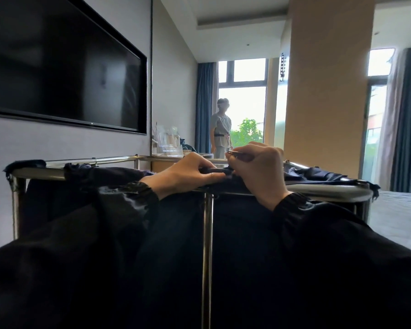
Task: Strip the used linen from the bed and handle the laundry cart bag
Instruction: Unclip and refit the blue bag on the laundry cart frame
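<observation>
Tight quarters here: the cart [330, 189] rail runs right under the fingers, edge to edge, with its post [208, 233] dropping straight below them. The far rail [114, 159] sits just beyond the fingertips. Left of the fingers the wall and TV [64, 67] crowd close to the cart; off to the right there's open floor and the bed [401, 210].

The left hand [185, 174] lies low on the rail, its fingers closed narrow on a rolled hem of the dark bag [237, 219], which hangs from the frame below both hands. The right hand [261, 172] is arched higher, knuckles up, with its fingertips meeting the left's at the hem. Its thumb and forefinger pinch a thin metal piece [234, 153]; what that is, can't tell.

Both wrists angle inward, dark sleeves reaching forward over the bag.
</observation>
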